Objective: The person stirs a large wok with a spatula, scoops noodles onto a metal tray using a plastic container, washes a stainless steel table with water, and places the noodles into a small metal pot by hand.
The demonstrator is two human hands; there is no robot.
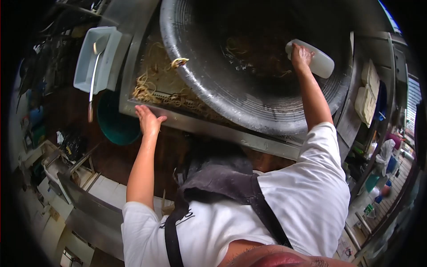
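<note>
My right hand (pixel 302 56) grips a white plastic container (pixel 323 65), shaped like a bottle or scoop, inside a very large dark metal wok (pixel 267 116). Some liquid and a few noodle-like strands lie in the bottom of the wok; its depth is in shadow. With fingers spread, my left hand (pixel 149 119) rests at the front edge of the metal counter (pixel 187 126) and holds nothing. Pale noodles (pixel 144 90) are scattered on the counter between that edge and the wok. A small clump of noodles (pixel 179 62) hangs on the wok's rim.
To the left, a long-handled ladle (pixel 94 71) leans in a light blue plastic tub (pixel 81 73). A green basin (pixel 116 120) is below it, near my left hand. White foam-like boxes (pixel 367 95) stand right of the wok. Shelving and clutter line the far right.
</note>
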